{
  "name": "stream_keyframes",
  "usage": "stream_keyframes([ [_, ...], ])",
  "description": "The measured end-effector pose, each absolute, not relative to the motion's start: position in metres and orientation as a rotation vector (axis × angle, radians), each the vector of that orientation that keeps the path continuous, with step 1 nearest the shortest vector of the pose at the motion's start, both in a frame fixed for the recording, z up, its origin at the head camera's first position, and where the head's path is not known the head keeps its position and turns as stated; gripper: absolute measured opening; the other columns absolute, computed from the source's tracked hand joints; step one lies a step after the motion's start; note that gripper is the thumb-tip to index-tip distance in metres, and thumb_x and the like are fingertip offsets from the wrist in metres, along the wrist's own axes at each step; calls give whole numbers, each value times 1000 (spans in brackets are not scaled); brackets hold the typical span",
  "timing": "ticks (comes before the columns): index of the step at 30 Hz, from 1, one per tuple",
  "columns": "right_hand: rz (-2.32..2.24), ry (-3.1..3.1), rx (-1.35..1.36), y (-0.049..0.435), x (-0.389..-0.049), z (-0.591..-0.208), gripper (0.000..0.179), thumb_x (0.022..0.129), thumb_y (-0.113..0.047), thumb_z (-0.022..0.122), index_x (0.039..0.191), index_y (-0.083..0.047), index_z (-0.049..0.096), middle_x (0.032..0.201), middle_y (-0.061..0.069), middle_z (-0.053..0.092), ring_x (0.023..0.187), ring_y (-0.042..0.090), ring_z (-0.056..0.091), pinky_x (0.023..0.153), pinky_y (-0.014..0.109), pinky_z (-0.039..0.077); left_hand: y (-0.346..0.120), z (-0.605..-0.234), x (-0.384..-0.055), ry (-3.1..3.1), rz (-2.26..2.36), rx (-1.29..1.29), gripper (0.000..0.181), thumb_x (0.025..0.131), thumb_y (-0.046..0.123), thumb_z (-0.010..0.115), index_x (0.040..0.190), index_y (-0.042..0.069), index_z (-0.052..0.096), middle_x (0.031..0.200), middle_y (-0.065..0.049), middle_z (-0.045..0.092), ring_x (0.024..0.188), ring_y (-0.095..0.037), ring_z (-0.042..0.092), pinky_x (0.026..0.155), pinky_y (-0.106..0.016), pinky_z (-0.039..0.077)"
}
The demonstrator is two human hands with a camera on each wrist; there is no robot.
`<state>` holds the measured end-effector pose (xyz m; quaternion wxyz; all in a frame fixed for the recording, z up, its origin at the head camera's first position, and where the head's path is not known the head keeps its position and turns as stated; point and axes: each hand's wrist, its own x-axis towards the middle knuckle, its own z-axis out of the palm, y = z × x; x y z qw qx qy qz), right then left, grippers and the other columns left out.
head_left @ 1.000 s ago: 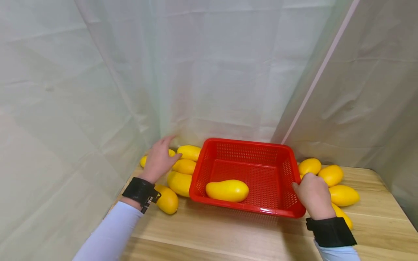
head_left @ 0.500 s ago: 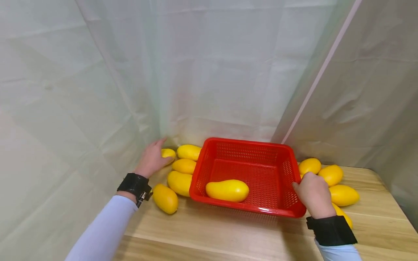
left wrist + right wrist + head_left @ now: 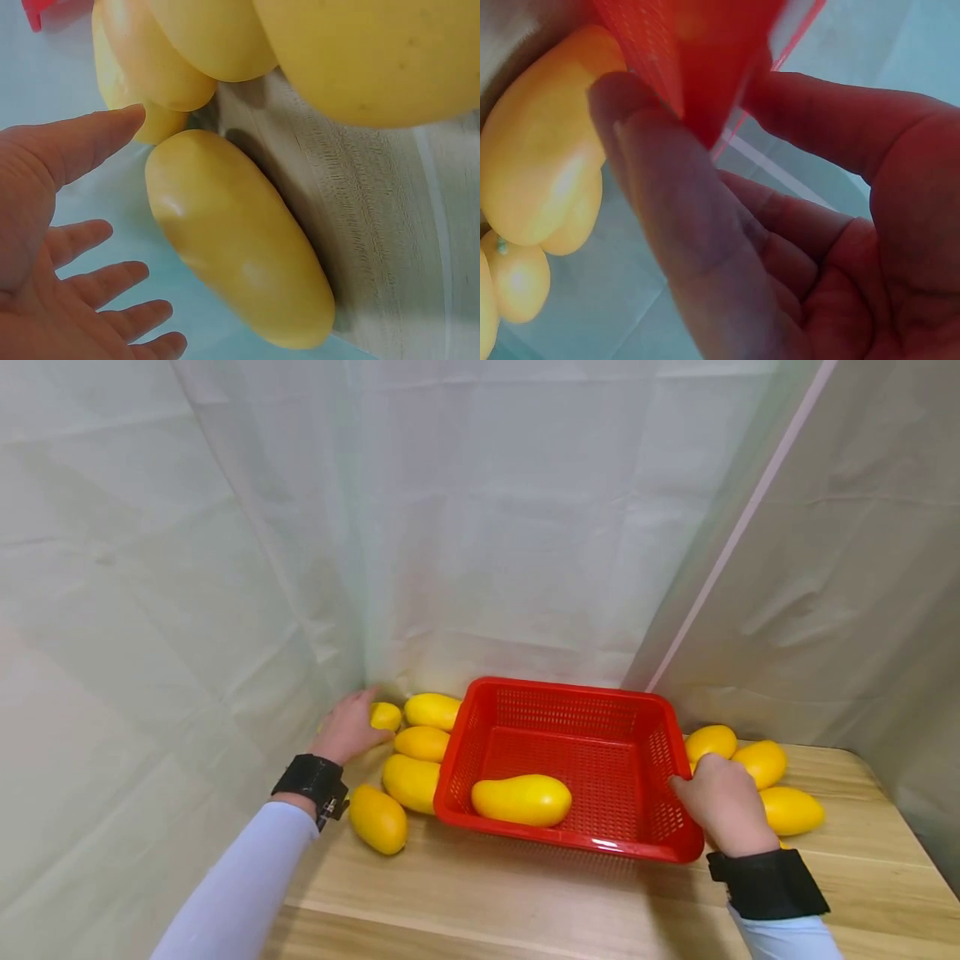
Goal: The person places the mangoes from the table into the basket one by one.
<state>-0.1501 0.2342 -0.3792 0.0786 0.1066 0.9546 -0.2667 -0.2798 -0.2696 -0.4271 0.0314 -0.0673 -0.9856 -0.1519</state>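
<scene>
A yellow mango point(image 3: 386, 717) lies on the table in the back left corner. My left hand point(image 3: 347, 727) is over it, thumb and fingers spread; in the left wrist view the fingers point(image 3: 112, 281) stand apart from the mango point(image 3: 240, 240). A red perforated plastic basket point(image 3: 577, 743) stands in the middle with one mango point(image 3: 522, 800) lying near its front wall. My right hand point(image 3: 726, 806) grips the basket's right rim, and the right wrist view has the red rim point(image 3: 712, 90) between thumb and fingers.
Several mangoes point(image 3: 412, 783) lie left of the basket, one point(image 3: 378, 819) nearest the front. More mangoes point(image 3: 791, 811) lie to its right, partly behind my right hand. Pale cloth point(image 3: 510, 568) hangs behind and at both sides of the wooden table point(image 3: 480, 902).
My left hand has moved left and down from above the left mangoes to the corner mango. My right hand stays on the basket rim; basket and mangoes keep their places.
</scene>
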Motion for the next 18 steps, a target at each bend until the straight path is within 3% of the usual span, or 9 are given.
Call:
stream_keyframes([
  [18,-755,2944,285,238,-160,-380,28,82,-20,68,84,7,61,64,11,60,56,22,52,52,30,47,-265,-431,-289,-3061,-362,-233,82,74,34,73,141,2,37,135,-24,48,122,-45,44,99,-63,33],
])
